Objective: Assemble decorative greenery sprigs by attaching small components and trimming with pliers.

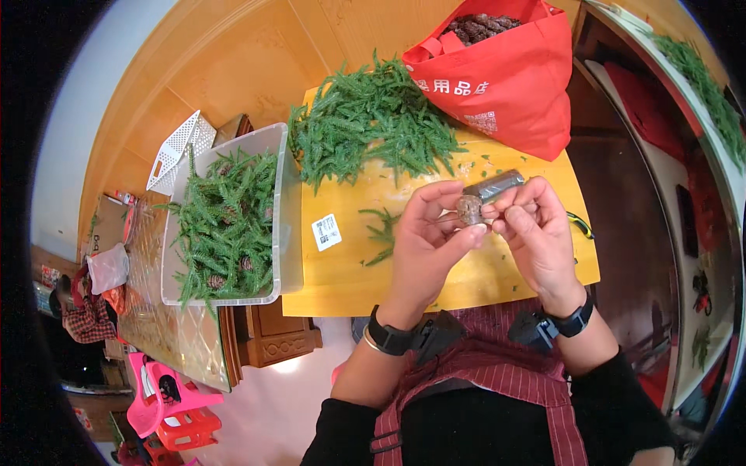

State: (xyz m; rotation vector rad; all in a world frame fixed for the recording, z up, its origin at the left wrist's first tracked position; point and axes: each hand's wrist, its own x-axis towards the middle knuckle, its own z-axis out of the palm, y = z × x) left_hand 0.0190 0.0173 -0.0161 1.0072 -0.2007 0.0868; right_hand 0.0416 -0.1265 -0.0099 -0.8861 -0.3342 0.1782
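Above the yellow tabletop [342, 276], head view: both bare hands raised close together, right of centre. Left hand [423, 252]: thumb and fingers [461, 242] closed around a small brown pine cone [469, 210], which sits upright between them. Right hand [542, 245]: fingers bent and drawn together just beside the cone; cannot tell what, if anything, is pinched there. Dark grey cylindrical bundle [497, 184] just behind the hands, lying at a slant; contact with the right fingers cannot be made out.

Left of the hands: loose green needle sprig [381, 235] on the tabletop; white printed card [326, 232] farther left, near the bin. Translucent plastic bin [291, 225] at the tabletop's left side, filled with green sprigs [233, 194], several brown cones among them. Beyond the hands: broad heap of green sprigs [373, 120]. Far right corner: red carrier bag [517, 85], upright, dark brown cones [483, 29] showing at its mouth. Yellow-and-black tool handle [580, 226] right of the right hand, partly hidden.

Left background: white perforated basket [180, 151] beside the bin; pink chair [163, 396] on the floor, lower left.
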